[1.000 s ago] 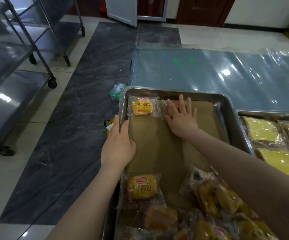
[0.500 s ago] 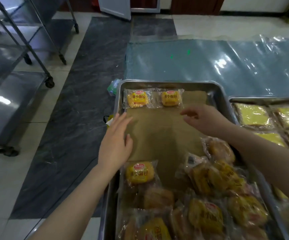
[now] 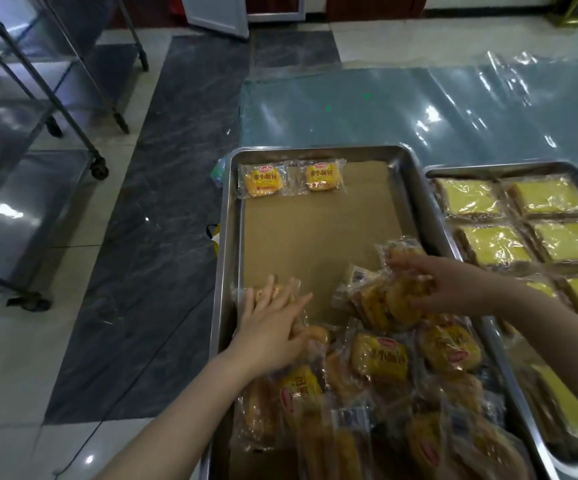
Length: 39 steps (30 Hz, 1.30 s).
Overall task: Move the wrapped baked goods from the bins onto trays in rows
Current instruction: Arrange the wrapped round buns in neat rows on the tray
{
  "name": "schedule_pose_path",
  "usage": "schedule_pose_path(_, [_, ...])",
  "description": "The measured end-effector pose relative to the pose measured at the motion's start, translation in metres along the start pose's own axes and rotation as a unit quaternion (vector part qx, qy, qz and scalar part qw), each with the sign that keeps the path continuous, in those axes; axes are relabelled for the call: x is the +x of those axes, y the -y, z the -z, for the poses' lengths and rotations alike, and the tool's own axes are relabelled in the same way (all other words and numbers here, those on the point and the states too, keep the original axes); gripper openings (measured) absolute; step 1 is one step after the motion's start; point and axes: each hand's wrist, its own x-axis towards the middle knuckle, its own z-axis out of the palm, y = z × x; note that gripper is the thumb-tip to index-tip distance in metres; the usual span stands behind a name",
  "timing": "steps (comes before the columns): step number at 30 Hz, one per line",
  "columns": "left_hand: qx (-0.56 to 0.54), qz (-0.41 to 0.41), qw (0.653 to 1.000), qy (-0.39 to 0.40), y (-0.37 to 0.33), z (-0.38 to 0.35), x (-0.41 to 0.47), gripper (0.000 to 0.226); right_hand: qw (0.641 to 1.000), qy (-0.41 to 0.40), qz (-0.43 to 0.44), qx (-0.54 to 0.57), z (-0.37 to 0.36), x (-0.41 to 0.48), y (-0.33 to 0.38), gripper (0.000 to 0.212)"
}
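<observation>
Left hand [image 3: 273,327]: open, fingers straight and spread, lying flat on a wrapped bun packet [image 3: 276,289] at the near-left of the steel tray [image 3: 223,271]. The packet lies on the brown paper liner [image 3: 315,230], just inside the tray's left wall, mostly hidden by the fingers.

Right hand [image 3: 453,285]: fingers curled over the top and thumb under a second bun packet [image 3: 401,299], gripping it at the far edge of the pile of wrapped buns [image 3: 381,362]. Motion blur here, so can't tell whether the packet is lifted clear or touching the pile.

The pile fills the near half of the tray, packets jumbled and overlapping, some label up, some turned over. The far half of the liner is bare except for two placed packets at the far-left corner: left placed packet [image 3: 263,180] and right placed packet [image 3: 322,175], side by side in one row, label up, wrapper edges touching or nearly so.

Just right of the steel tray, touching or almost, is a second tray [image 3: 488,167] holding wrapped yellow cake slices [image 3: 471,199] in neat rows. Both trays sit on a clear plastic sheet [image 3: 384,112] spread over the floor. Wheeled steel racks [image 3: 20,150] stand well apart on the left, on tile.
</observation>
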Motion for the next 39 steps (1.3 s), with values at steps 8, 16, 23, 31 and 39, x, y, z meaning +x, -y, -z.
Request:
schedule_pose_path(8, [-0.002, 0.074, 0.997, -0.031, 0.002, -0.014, -0.014, 0.077, 0.970, -0.212, 0.005, 0.120, -0.012, -0.002, 0.003, 0.040])
schedule_pose_path(16, [0.007, 0.103, 0.992, -0.074, -0.022, -0.022, -0.023, 0.079, 0.865, -0.381, -0.101, 0.312, -0.033, 0.010, 0.015, 0.040])
schedule_pose_path(23, [-0.019, 0.078, 0.996, -0.027, -0.001, -0.012, 0.017, 0.079, 0.853, -0.344, -0.109, 0.377, -0.011, 0.063, 0.024, 0.044])
schedule_pose_path(31, [0.050, 0.050, 0.990, -0.119, 0.041, 0.009, 0.091, 0.062, 0.852, -0.353, -0.135, 0.362, 0.025, 0.132, 0.014, 0.042])
schedule_pose_path(39, [0.023, 0.068, 0.951, -0.301, 0.038, 0.001, 0.106, 0.059, 0.933, -0.357, -0.013, -0.035, 0.021, 0.159, 0.006, 0.071])
